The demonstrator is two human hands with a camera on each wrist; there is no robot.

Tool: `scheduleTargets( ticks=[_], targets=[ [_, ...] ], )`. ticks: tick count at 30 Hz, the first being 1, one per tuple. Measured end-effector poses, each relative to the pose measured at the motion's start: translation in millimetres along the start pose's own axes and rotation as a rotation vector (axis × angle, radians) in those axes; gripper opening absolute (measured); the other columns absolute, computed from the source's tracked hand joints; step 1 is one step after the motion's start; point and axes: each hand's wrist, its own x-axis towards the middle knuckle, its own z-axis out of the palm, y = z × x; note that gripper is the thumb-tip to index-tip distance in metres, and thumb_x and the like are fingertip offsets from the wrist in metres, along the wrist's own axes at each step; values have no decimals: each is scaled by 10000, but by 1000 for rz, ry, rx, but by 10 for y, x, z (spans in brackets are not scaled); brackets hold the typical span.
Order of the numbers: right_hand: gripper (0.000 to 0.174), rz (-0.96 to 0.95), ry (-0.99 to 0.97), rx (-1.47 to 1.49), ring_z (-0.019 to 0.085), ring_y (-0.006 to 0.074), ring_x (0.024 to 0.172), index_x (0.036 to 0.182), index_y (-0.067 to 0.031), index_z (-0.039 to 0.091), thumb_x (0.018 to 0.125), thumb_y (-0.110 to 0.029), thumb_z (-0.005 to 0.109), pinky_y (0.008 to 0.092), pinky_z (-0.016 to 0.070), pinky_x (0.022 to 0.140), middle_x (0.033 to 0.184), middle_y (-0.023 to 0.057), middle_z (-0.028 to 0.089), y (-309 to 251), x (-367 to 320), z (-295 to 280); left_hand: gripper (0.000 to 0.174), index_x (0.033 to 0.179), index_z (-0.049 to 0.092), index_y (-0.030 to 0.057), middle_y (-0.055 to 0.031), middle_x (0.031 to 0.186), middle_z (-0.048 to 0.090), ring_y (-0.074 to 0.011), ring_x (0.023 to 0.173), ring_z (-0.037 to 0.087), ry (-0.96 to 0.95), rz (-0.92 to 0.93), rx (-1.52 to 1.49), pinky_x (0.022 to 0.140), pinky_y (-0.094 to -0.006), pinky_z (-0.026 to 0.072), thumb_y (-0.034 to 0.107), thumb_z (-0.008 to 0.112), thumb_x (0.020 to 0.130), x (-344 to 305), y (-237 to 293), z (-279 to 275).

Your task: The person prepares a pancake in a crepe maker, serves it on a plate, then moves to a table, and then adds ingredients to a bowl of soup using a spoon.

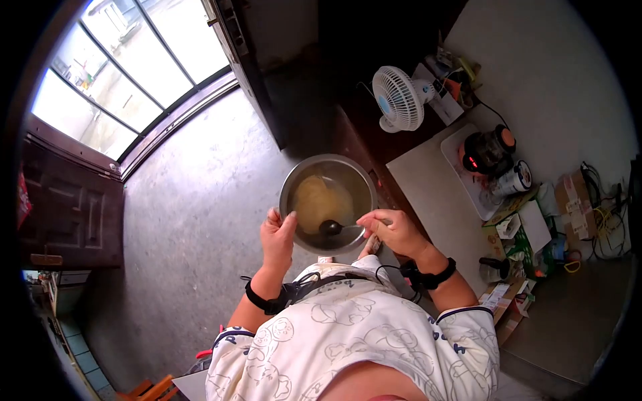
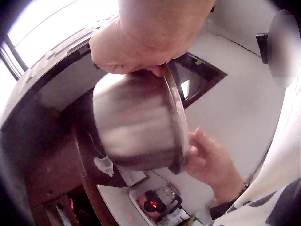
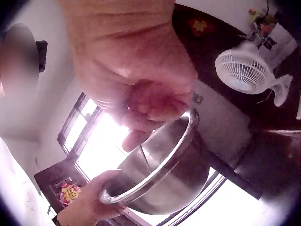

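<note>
A deep stainless steel bowl [image 1: 358, 182] is held in front of the person's waist, with a pale yellowish mass [image 1: 321, 200] in its bottom. My left hand [image 1: 277, 235] grips the bowl's left rim, thumb on the inner side. My right hand [image 1: 396, 234] pinches the thin handle of a metal spoon [image 1: 330, 228] at the bowl's right rim. The spoon's round, dark-looking head lies inside the bowl, near the wall closest to the body. In the left wrist view the steel bowl [image 2: 134, 125] shows its outer side, and its contents are hidden.
To the right stands a table [image 1: 428, 180] bearing a white fan [image 1: 399, 98], a tray [image 1: 471, 197] with a dark appliance [image 1: 487, 152] with a red display, boxes and cables. An open door [image 1: 251, 73] and bright barred windows lie ahead left. Grey floor [image 1: 180, 220] spreads out on the left.
</note>
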Motion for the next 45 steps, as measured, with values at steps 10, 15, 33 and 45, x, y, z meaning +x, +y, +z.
scheduleTargets(
  ticks=[10, 15, 33, 45],
  targets=[
    [197, -171, 204, -321, 610, 156, 661, 880, -30, 637, 837, -198, 545, 261, 471, 606, 722, 79, 633, -16, 67, 7, 110, 743, 473, 72, 60, 684, 470, -16, 626, 383, -4, -9, 10, 564, -174, 326, 61, 549, 822, -17, 18, -217],
    [190, -197, 119, -191, 601, 140, 642, 891, -16, 635, 834, -180, 557, 244, 474, 596, 737, 81, 633, -97, 39, 208, 84, 769, 487, 68, 40, 727, 524, -17, 650, 430, -16, 8, -29, 589, -170, 355, 56, 549, 824, -13, 30, -207],
    [204, -153, 206, -172, 568, 98, 653, 890, 4, 630, 860, -157, 507, 214, 451, 615, 712, 54, 617, -45, 61, 284, 65, 801, 489, 67, 20, 774, 557, -25, 676, 466, 1, 60, -130, 620, -173, 381, 56, 545, 833, 5, -82, -189],
    [213, -119, 217, -285, 619, 178, 686, 895, -26, 636, 847, -193, 512, 274, 474, 626, 760, 89, 642, 56, 28, 139, 71, 807, 481, 68, 23, 752, 539, -16, 645, 442, 29, 12, -136, 575, -168, 361, 82, 542, 842, -33, -102, -206]
  ],
)
